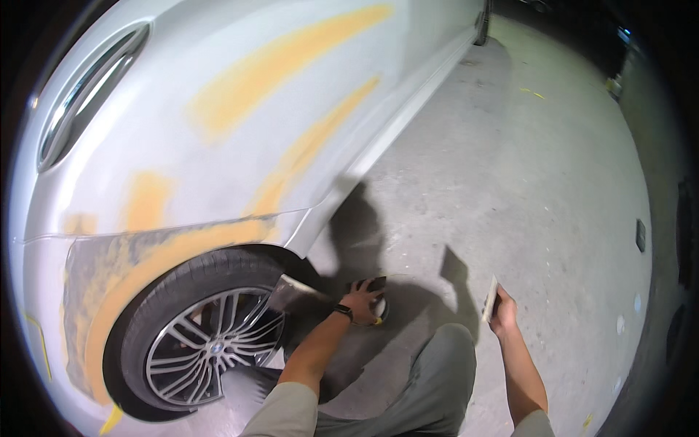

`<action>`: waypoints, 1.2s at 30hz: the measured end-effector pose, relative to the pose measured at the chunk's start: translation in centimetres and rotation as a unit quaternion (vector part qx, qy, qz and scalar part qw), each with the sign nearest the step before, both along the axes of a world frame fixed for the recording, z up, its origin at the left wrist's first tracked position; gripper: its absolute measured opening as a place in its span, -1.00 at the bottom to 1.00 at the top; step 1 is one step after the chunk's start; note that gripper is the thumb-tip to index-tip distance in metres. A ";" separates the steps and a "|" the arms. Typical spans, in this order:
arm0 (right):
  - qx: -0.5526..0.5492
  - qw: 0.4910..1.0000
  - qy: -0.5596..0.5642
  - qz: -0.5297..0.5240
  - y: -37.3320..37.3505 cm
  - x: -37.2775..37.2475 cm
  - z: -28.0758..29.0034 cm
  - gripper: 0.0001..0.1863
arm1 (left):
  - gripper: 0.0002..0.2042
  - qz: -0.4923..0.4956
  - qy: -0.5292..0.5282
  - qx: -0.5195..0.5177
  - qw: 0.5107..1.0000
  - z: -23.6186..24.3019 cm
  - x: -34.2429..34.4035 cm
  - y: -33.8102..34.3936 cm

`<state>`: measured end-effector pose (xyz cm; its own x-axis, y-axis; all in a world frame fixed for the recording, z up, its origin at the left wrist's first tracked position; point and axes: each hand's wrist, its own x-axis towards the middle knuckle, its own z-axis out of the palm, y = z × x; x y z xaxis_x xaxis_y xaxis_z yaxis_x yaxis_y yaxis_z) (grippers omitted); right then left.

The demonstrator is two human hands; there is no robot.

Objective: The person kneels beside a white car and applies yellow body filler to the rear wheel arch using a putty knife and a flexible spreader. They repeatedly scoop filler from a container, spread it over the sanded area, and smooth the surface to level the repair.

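My left hand point(360, 300), with a dark watch on its wrist, reaches low beside the wheel. Its fingers curl round a small dark item, which I cannot make out. Partly under that hand, near the floor, sits a round thing with a pale rim point(383, 312) and a bit of yellow. My right hand point(503, 313) is closed on a thin flat board point(490, 298), pale and seen nearly edge-on, held away from the car. Between the wheel and my left hand is a dark flat piece with a pale edge point(295, 285).
A light-coloured car body point(240, 167) fills the left, with orange-yellow patches point(284, 65) and a dull sanded area round the arch. The wheel point(211, 346) has a multi-spoke rim. My bent knee point(448, 349) lies between my arms. Grey concrete floor point(510, 189) stretches right.
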<state>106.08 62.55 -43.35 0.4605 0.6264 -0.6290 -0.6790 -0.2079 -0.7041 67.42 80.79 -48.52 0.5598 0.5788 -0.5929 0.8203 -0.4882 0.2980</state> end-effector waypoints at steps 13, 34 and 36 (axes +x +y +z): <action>0.070 0.990 0.119 0.027 5.0 -11.5 5.5 -0.53 | -0.09 0.031 -0.077 0.165 0.983 2.5 -0.2 -2.9; 0.277 0.375 -0.709 0.529 14.9 -21.6 -5.7 -0.79 | 0.02 0.584 -0.036 0.138 0.799 -2.7 -3.4 -14.5; 0.274 0.283 -0.728 0.561 14.9 -22.7 -7.9 -0.78 | 0.04 0.600 -0.044 0.146 0.786 -3.4 -3.4 -14.1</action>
<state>83.33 77.41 -51.23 -0.7003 0.7122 0.0488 0.6912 0.6936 -0.2031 64.05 66.68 -51.87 -0.4610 0.8254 -0.3259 0.7253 0.5620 0.3975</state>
